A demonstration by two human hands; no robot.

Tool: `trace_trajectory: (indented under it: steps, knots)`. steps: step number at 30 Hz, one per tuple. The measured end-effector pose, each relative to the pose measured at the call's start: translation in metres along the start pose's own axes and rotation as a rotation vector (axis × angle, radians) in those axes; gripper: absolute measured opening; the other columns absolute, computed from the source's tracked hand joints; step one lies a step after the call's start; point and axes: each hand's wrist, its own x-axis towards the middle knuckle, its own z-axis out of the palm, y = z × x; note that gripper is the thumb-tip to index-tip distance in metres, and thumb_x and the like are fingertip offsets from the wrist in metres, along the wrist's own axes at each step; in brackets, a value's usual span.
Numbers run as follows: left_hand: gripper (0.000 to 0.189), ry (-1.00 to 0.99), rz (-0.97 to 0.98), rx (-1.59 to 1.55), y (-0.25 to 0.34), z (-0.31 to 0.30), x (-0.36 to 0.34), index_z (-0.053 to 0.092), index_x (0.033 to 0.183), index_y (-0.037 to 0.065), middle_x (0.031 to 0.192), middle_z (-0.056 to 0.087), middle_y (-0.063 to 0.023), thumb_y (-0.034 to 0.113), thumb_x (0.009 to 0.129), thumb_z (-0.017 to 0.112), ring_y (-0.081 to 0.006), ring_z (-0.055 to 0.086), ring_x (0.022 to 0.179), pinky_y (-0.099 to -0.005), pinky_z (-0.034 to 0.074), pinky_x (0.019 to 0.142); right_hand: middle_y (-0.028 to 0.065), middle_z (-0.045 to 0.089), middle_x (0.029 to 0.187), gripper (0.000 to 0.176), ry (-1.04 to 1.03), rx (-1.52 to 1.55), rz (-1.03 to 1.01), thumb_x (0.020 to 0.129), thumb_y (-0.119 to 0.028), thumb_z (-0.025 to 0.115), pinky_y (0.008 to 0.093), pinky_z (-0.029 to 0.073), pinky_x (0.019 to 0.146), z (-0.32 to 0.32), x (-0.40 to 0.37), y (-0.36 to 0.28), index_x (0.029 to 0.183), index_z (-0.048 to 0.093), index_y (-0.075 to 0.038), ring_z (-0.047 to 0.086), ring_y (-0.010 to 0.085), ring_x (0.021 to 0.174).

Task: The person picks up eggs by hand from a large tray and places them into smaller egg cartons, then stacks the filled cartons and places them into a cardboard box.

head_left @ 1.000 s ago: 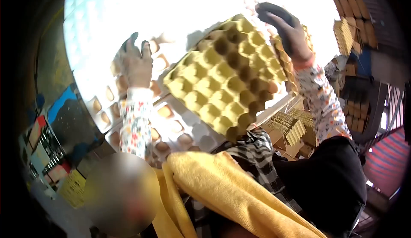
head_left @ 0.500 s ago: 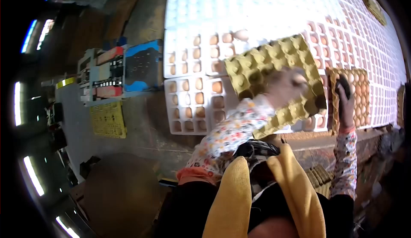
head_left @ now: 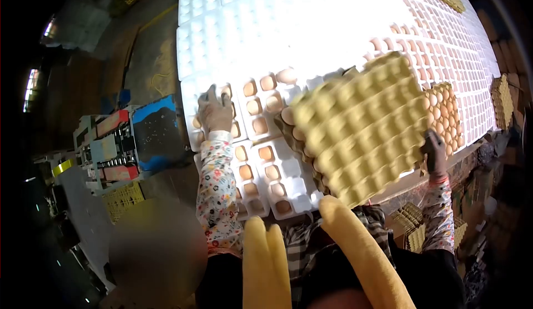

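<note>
My left hand (head_left: 215,112) reaches over a white egg tray (head_left: 244,142) at the left, its fingers spread among brown eggs (head_left: 254,107). One egg lies beside its thumb. My right hand (head_left: 435,151) grips the right edge of a large yellow egg tray (head_left: 361,128). This tray is tilted, and its cups show no eggs on top. Several eggs (head_left: 298,133) peek out from under its left edge, apparently in another tray beneath; most of that is hidden.
Rows of white trays with eggs (head_left: 422,45) stretch away, washed out by glare in the middle. Beyond my right hand is a tray full of brown eggs (head_left: 444,117). A machine with a blue-edged surface (head_left: 156,131) stands left. Stacked yellow trays (head_left: 413,225) sit below right.
My left hand has moved left from above the yellow tray to the white tray. The yellow tray now shows larger and tilted, with my right hand at its edge. The view has shifted.
</note>
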Motion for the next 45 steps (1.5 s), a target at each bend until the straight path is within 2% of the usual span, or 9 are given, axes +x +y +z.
trace_trajectory:
  steps: [4, 8, 14, 24, 30, 32, 34, 38, 45]
  knots:
    - [0.048, 0.036, 0.447, -0.181, 0.104, -0.007, -0.020, 0.050, 0.132, 0.013, 0.121, 0.056, -0.0186, 0.037, 0.091, 0.054, -0.0362, 0.053, 0.110, -0.0456, 0.043, 0.094, 0.0146, 0.064, 0.105, 0.050, 0.286, -0.698, -0.620, 0.081, -0.014, 0.067, 0.0305, 0.052, 0.075, -0.144, 0.022, 0.065, 0.128, 0.054, -0.002, 0.064, 0.0206, 0.089]
    - [0.055, -0.413, 0.154, 0.053, 0.160, 0.031, 0.006, 0.051, 0.134, 0.023, 0.117, 0.058, -0.0186, 0.049, 0.085, 0.059, -0.0358, 0.053, 0.113, -0.0484, 0.042, 0.099, 0.0075, 0.062, 0.116, 0.049, 0.438, 0.547, -0.026, 0.092, -0.027, 0.062, 0.0348, 0.050, 0.085, -0.284, 0.072, 0.103, 0.126, 0.053, 0.007, 0.061, 0.0227, 0.102]
    - [0.059, -0.028, 0.150, -0.025, 0.214, -0.008, -0.027, 0.052, 0.128, 0.005, 0.106, 0.061, -0.0195, 0.045, 0.087, 0.061, -0.0333, 0.053, 0.112, -0.0444, 0.044, 0.093, 0.0210, 0.054, 0.130, 0.061, 0.849, -1.043, -0.360, 0.092, -0.027, 0.062, 0.0365, 0.043, 0.097, -0.246, 0.050, 0.017, 0.137, 0.041, 0.007, 0.053, 0.0280, 0.119]
    - [0.049, -0.242, 0.541, 0.063, 0.320, -0.012, -0.291, 0.052, 0.117, 0.007, 0.106, 0.054, -0.0138, 0.036, 0.081, 0.068, -0.0285, 0.055, 0.094, -0.0424, 0.044, 0.080, 0.0095, 0.053, 0.121, 0.057, -0.770, -1.102, -1.248, 0.076, -0.020, 0.069, 0.0414, 0.042, 0.094, 0.030, 0.019, 0.033, 0.129, 0.050, -0.014, 0.052, 0.0293, 0.108]
    - [0.024, -0.256, -0.664, -1.772, 0.306, -0.054, -0.252, 0.059, 0.109, -0.001, 0.100, 0.061, -0.0038, 0.010, 0.088, 0.062, -0.0199, 0.060, 0.088, -0.0328, 0.052, 0.075, 0.0081, 0.065, 0.102, 0.029, -0.831, 0.277, 0.212, 0.081, -0.012, 0.067, 0.0312, 0.052, 0.077, 0.023, 0.067, 0.009, 0.109, 0.063, -0.004, 0.062, 0.0187, 0.085]
    - [0.032, -0.358, 0.114, -0.408, 0.309, -0.059, -0.242, 0.061, 0.110, 0.002, 0.105, 0.060, -0.0100, 0.025, 0.088, 0.061, -0.0218, 0.061, 0.089, -0.0332, 0.051, 0.077, 0.0085, 0.065, 0.096, 0.026, -0.551, -0.268, -0.933, 0.084, -0.013, 0.062, 0.0287, 0.052, 0.072, 0.025, 0.083, 0.022, 0.107, 0.064, -0.002, 0.062, 0.0158, 0.083]
    - [0.041, -0.531, 0.087, -0.116, 0.325, -0.030, -0.239, 0.062, 0.105, 0.006, 0.104, 0.059, -0.0160, 0.039, 0.081, 0.069, -0.0272, 0.063, 0.091, -0.0379, 0.051, 0.078, 0.0116, 0.062, 0.103, 0.039, -0.860, -0.302, -0.159, 0.081, -0.019, 0.064, 0.0319, 0.053, 0.074, 0.041, 0.072, -0.016, 0.117, 0.061, -0.005, 0.064, 0.0212, 0.084]
    - [0.050, -0.493, 0.238, 0.063, 0.326, -0.023, -0.229, 0.061, 0.104, 0.005, 0.103, 0.060, -0.0179, 0.042, 0.073, 0.075, -0.0302, 0.061, 0.095, -0.0407, 0.049, 0.082, 0.0129, 0.055, 0.108, 0.054, -0.751, -1.284, -1.093, 0.078, -0.019, 0.066, 0.0407, 0.051, 0.079, 0.073, 0.041, -0.004, 0.129, 0.052, -0.013, 0.061, 0.0298, 0.100]
    - [0.047, -0.465, 0.246, -0.144, 0.301, -0.040, -0.200, 0.058, 0.118, 0.010, 0.121, 0.052, -0.0187, 0.034, 0.080, 0.072, -0.0295, 0.063, 0.096, -0.0390, 0.054, 0.077, 0.0064, 0.064, 0.094, 0.041, -0.985, 0.272, 0.009, 0.084, -0.002, 0.064, 0.0205, 0.050, 0.064, 0.045, 0.076, -0.020, 0.124, 0.053, -0.004, 0.061, 0.0102, 0.076]
